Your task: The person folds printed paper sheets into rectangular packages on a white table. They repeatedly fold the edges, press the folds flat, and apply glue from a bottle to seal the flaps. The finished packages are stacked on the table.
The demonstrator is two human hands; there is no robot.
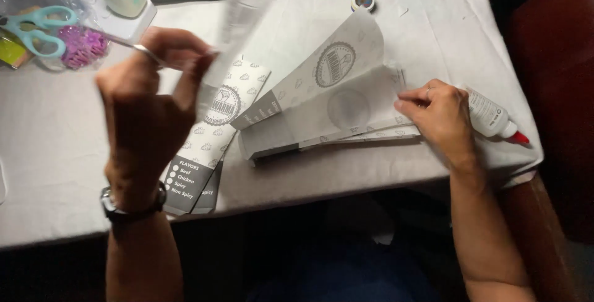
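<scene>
Nearby, scissors (38,30), glue bottle (492,116), stacked paper sleeves (322,122) on table (49,147).

Left hand (148,113), wristwatch (130,206) on the wrist: raised, pinching a blurred printed paper sleeve (244,5). Right hand (440,116): fingertips pressed on the right end of a fanned stack of paper sleeves (328,113). Glue bottle (495,119), red tip: just right of that hand. Two more sleeves (213,147): near centre. Scissors (37,30), teal handles: far left. Table (55,153), white cloth.
</scene>
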